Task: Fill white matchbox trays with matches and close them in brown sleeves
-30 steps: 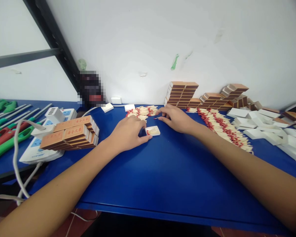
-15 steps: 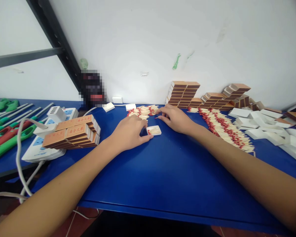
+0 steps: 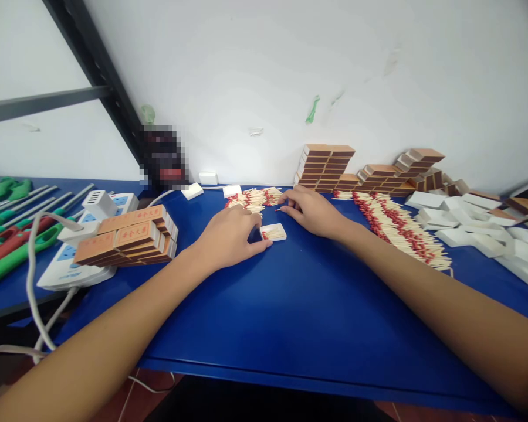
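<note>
My left hand (image 3: 231,234) is closed on the left end of a small white matchbox tray (image 3: 280,235), its thumb at the near edge and the fingertips partly hidden. A few red-tipped matches (image 3: 271,232) lie inside that tray. Just beyond it, to the right, my right hand (image 3: 310,212) pinches a match whose red head (image 3: 277,210) pokes out toward the left; the rest is hard to see. A loose pile of matches (image 3: 253,199) lies behind both hands.
Rows of matches (image 3: 400,228) spread to the right, beside a heap of white trays (image 3: 475,220). Brown matchboxes (image 3: 328,167) stand stacked by the wall. At left, banded matchboxes (image 3: 132,234) rest near a power strip (image 3: 77,269), with green-handled tools (image 3: 26,234) farther left.
</note>
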A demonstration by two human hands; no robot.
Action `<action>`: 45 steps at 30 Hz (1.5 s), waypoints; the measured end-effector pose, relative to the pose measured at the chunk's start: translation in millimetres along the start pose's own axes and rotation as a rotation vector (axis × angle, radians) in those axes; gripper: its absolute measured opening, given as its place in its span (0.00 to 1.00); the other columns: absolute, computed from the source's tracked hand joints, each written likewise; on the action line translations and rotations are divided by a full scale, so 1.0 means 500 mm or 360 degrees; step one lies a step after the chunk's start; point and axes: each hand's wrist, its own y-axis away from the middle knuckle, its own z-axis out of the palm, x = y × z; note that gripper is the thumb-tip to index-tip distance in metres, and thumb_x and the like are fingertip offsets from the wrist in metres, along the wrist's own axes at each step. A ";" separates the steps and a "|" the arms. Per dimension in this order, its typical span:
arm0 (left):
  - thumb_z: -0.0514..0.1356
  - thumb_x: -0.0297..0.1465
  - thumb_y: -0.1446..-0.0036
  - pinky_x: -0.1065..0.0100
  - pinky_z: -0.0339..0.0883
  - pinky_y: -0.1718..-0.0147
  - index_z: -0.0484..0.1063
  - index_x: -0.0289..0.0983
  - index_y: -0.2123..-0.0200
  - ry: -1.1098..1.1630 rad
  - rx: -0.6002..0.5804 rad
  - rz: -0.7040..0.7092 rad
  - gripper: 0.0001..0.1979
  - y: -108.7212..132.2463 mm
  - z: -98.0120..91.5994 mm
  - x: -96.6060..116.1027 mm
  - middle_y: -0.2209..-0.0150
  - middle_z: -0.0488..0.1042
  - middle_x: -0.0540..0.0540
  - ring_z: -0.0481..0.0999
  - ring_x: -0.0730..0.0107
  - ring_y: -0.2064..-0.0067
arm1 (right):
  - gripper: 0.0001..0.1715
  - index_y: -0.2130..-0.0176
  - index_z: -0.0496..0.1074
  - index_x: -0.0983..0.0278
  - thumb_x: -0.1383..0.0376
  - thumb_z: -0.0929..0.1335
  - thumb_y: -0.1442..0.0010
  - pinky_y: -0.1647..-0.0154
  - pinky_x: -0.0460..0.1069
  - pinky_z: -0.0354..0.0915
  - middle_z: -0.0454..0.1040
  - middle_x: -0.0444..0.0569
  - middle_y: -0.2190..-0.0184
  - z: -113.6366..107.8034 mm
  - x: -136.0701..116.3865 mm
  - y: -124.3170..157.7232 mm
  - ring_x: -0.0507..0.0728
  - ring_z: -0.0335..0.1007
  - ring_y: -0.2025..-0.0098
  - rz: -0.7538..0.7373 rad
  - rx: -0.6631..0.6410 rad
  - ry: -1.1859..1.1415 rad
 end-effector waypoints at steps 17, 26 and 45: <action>0.66 0.46 0.32 0.59 0.66 0.62 0.82 0.38 0.55 0.0008 0.0019 0.0024 0.17 -0.001 0.004 -0.001 0.58 0.82 0.40 0.79 0.53 0.55 | 0.08 0.61 0.74 0.62 0.63 0.69 0.28 0.56 0.53 0.63 0.74 0.53 0.60 -0.023 -0.007 -0.006 0.60 0.70 0.59 0.0028 -0.0148 -0.0042; 0.65 0.47 0.32 0.56 0.69 0.58 0.82 0.38 0.52 -0.0060 0.0001 -0.0011 0.18 -0.002 0.001 -0.001 0.55 0.83 0.38 0.80 0.48 0.51 | 0.10 0.62 0.74 0.61 0.60 0.68 0.29 0.62 0.51 0.59 0.75 0.50 0.64 -0.071 -0.108 0.021 0.58 0.68 0.63 -0.0141 -0.0416 -0.0237; 0.65 0.46 0.31 0.55 0.71 0.55 0.81 0.37 0.55 -0.0047 -0.0020 0.0020 0.18 0.000 -0.004 0.006 0.55 0.83 0.38 0.79 0.49 0.51 | 0.23 0.40 0.80 0.58 0.64 0.62 0.26 0.51 0.57 0.68 0.73 0.57 0.55 -0.003 -0.028 0.005 0.65 0.73 0.52 -0.0062 -0.0121 0.0049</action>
